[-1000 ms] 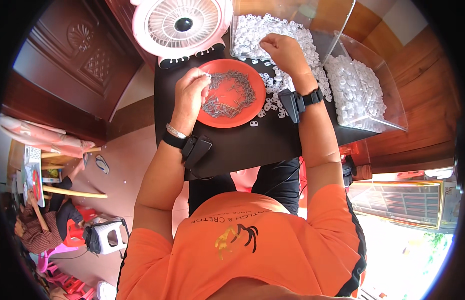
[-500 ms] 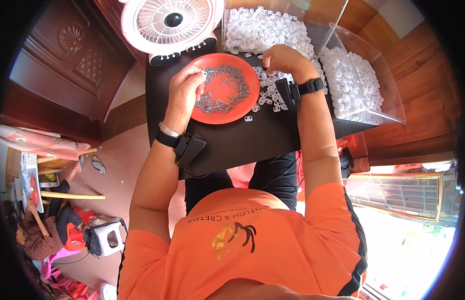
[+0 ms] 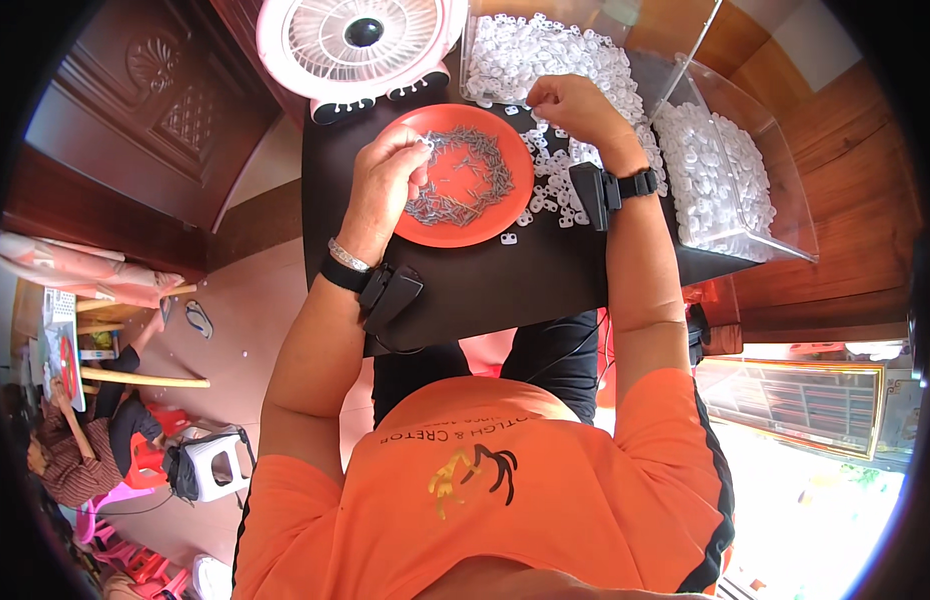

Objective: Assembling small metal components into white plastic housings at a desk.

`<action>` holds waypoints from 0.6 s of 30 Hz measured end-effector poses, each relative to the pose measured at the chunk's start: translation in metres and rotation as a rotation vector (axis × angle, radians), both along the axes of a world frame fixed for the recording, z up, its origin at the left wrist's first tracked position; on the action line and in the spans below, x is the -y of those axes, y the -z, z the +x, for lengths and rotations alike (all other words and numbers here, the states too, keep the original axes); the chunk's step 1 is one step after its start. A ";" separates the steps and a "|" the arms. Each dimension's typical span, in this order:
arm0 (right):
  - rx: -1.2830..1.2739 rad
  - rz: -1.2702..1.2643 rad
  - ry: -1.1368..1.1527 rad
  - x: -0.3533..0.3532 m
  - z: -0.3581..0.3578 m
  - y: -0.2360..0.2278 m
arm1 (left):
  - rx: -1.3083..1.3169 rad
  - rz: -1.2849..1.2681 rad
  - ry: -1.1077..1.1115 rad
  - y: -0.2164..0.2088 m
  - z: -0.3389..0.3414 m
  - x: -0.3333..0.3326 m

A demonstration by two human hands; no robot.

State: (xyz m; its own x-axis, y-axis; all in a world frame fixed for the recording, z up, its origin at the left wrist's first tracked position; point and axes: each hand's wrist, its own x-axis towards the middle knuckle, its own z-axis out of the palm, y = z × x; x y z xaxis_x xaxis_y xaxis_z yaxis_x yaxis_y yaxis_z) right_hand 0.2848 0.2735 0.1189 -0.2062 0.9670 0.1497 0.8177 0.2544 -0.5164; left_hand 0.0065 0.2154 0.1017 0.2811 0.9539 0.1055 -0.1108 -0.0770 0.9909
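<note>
At the left side of an orange-red plate [image 3: 450,233], my left hand [image 3: 383,190] is closed in a pinch, with a small white plastic piece [image 3: 426,144] at its fingertips. A ring of small grey metal pins [image 3: 485,145] lies on the plate. My right hand [image 3: 585,112] hovers beyond the plate's right side, thumb and fingers bent together; whatever they hold, if anything, is too small to make out. Below it, loose white two-holed pieces [image 3: 557,185] are scattered on the dark tabletop [image 3: 465,290]. Both wrists wear black straps with small black devices.
A clear box [image 3: 540,60] heaped with white pieces stands at the back, another clear box [image 3: 720,180] at the right. A pink-and-white fan [image 3: 360,50] is behind the plate. Far left, a person [image 3: 80,450] sits near stools [image 3: 210,465].
My right hand has lifted slightly away from the loose pieces, toward the back box. My left hand keeps its pinch beside the plate. The whole view has shifted a little.
</note>
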 end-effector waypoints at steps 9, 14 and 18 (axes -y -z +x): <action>-0.751 -0.361 -0.310 0.018 -0.047 -0.011 | -0.074 -0.028 0.088 0.004 -0.001 -0.003; -0.786 -0.398 -0.440 0.027 -0.072 -0.008 | -0.047 -0.037 0.112 0.005 -0.002 -0.002; -0.870 -0.423 -0.498 0.030 -0.083 -0.001 | 0.018 -0.046 0.151 0.005 -0.002 -0.004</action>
State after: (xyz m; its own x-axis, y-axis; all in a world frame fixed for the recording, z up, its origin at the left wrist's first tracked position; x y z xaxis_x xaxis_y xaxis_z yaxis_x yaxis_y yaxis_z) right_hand 0.2021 0.2438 0.1202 -0.5735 0.8120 0.1085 -0.0162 0.1212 -0.9925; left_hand 0.0049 0.2194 0.0966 0.4202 0.9048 0.0686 -0.1351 -0.0125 0.9908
